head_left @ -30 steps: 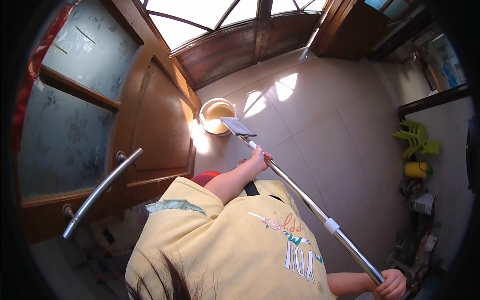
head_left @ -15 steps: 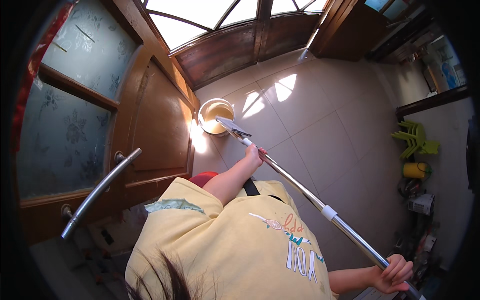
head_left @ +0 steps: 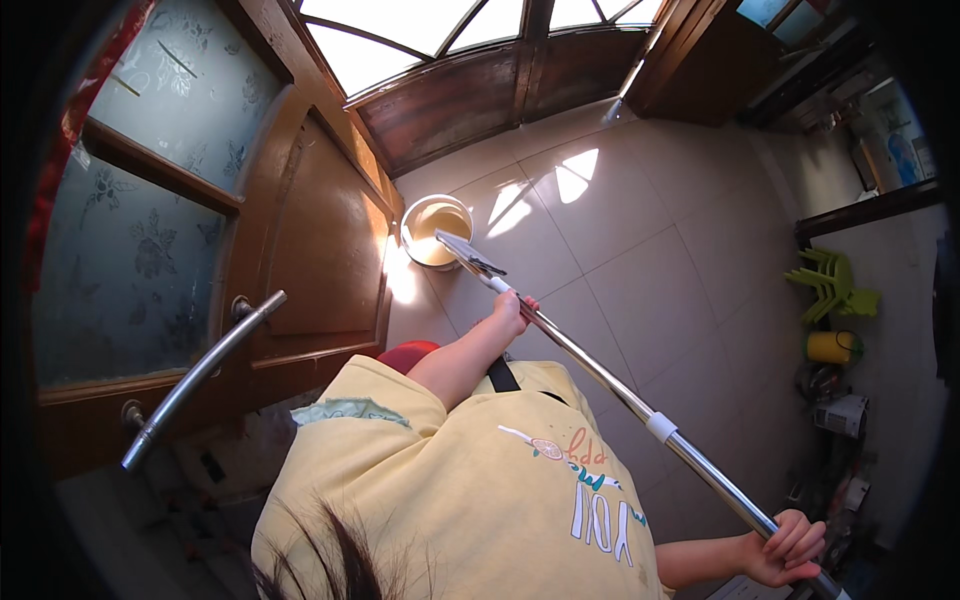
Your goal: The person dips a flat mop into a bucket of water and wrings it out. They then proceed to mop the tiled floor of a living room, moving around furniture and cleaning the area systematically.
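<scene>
A flat mop point(head_left: 600, 380) with a long metal telescopic pole runs diagonally across the view. My left hand point(head_left: 513, 312) is wrapped round the pole low down, close to the white joint above the mop head point(head_left: 470, 253). Far up the pole, at the lower right, my right hand point(head_left: 788, 550) grips it near its upper end. The flat grey-white mop head tilts over the rim of a white bucket point(head_left: 408, 237), its far end inside the bucket opening. Cloudy tan liquid point(head_left: 437, 216) appears in the bucket; whether the head touches it, I cannot tell.
A wooden door with frosted glass and a curved metal handle point(head_left: 205, 380) stands at the left, close to the bucket. Pale floor tiles point(head_left: 630, 255) spread ahead. Along the right wall are stacked green stools point(head_left: 835, 283), a yellow bucket point(head_left: 832, 347) and dark clutter.
The surroundings have shifted very slightly in the view. Both hands keep their grip on the mop, and its head stays at the bucket.
</scene>
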The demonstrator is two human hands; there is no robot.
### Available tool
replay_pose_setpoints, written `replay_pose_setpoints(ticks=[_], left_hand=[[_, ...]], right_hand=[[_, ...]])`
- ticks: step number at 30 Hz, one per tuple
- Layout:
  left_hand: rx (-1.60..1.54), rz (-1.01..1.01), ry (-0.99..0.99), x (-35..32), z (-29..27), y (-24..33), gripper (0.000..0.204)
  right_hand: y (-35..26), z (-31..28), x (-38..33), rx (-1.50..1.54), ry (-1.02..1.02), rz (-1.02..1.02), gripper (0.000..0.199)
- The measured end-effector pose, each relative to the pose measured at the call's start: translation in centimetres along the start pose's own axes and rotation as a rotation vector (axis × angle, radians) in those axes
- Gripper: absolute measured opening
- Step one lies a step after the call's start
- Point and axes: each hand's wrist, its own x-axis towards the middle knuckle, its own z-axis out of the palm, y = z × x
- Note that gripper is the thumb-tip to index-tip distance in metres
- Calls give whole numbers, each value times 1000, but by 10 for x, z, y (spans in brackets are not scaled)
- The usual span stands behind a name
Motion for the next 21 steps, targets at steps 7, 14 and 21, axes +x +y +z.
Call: replay_pose_setpoints(ticks=[7,14,21], left_hand=[[-11,26,11,5,-1,0,27],[-76,48,35,1,5,0,25],[-77,55,24,-1,6,0,24]], right_hand=[[1,-2,-3,27,-8,-11,35],[-2,-6,2,82,-92,7,35],[0,-2,2,60,-77,-11,33]])
